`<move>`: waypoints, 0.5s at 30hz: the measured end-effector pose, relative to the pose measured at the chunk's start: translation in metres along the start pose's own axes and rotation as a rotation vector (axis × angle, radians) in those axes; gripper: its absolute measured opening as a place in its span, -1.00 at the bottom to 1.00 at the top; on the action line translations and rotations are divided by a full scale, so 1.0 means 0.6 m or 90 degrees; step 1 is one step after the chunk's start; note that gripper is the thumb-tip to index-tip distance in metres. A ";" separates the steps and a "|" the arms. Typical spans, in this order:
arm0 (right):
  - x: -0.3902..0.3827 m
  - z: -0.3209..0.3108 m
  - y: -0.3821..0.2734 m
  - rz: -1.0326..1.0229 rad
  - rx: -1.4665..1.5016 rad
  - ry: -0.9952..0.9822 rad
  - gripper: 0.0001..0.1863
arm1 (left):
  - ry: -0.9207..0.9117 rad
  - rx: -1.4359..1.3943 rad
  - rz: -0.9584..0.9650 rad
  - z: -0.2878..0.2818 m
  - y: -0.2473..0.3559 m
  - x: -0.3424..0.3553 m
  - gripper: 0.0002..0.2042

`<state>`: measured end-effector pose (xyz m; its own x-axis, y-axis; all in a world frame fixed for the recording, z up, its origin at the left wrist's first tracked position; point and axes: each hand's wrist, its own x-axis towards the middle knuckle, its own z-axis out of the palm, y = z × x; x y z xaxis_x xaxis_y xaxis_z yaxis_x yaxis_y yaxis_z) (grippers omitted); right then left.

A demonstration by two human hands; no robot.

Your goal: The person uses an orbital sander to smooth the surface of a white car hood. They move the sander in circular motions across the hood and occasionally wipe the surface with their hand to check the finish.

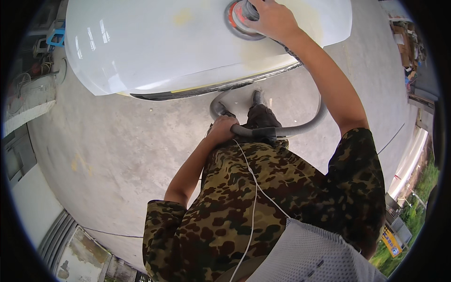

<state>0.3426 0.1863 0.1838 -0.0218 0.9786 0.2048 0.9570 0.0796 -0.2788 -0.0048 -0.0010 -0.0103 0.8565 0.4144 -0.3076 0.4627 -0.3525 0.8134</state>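
My right hand (278, 21) is closed over the top of a round orbital sander (240, 18), whose disc lies on a white car panel (155, 44). Dull, yellowish patches show on the panel around the sander. A ribbed grey vacuum hose (305, 127) loops from the sander back towards my waist. Close to my body, my left hand (222, 130) is wrapped round that hose, and its fingertips are partly hidden. Yellow tape (188, 88) runs along the panel's lower edge above a dark strip.
Grey concrete floor (127, 141) surrounds the panel. A blue stool (56, 37) stands at the far left, near a concrete ledge (30, 110). Boxes and clutter (406, 49) line the right side. A thin white cord (253, 188) hangs down my front.
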 end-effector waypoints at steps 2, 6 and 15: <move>-0.049 -0.009 -0.060 -0.025 -0.063 -0.005 -0.29 | -0.015 0.001 0.030 -0.004 0.004 0.019 -0.78; -0.111 -0.023 -0.107 0.001 -0.105 -0.078 -0.26 | -0.044 0.011 0.070 -0.010 0.016 0.042 -0.80; -0.137 -0.116 0.085 0.176 0.362 -0.029 -0.50 | -0.045 0.002 0.007 -0.022 0.020 0.021 -0.81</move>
<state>0.4135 0.0965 0.2183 0.1795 0.9836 0.0168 0.6259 -0.1010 -0.7733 0.0083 0.0113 0.0020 0.8757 0.3505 -0.3320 0.4531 -0.3592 0.8159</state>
